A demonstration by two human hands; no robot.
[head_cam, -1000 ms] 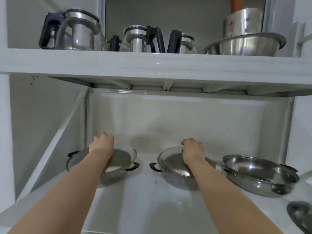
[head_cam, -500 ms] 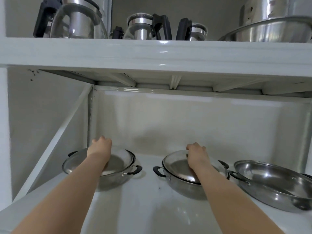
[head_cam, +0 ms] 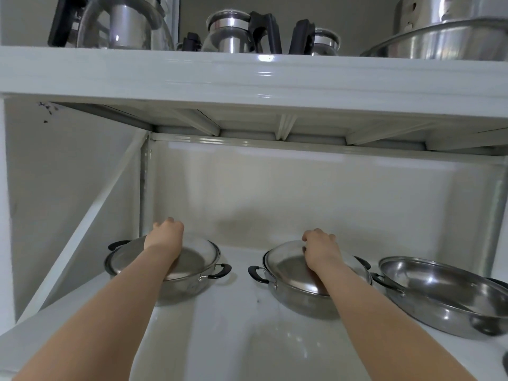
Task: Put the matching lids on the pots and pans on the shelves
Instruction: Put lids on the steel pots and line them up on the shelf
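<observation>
Currently both hands curled on lid tops, knobs hidden.
Left hand (head_cam: 165, 237) on left lid (head_cam: 192, 259), right hand (head_cam: 320, 253) on right lid (head_cam: 288, 270); glass could slide off-rim if released unseated; third pan (head_cam: 439, 292) uncovered.

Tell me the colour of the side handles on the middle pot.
Black. The side handles on the middle pot show best in the head view.

Three pans along the lower shelf (head_cam: 225, 334), lidded left pan (head_cam: 189, 284), lidded middle pan (head_cam: 297, 295), apparently lidless right pan (head_cam: 439, 298)
</observation>
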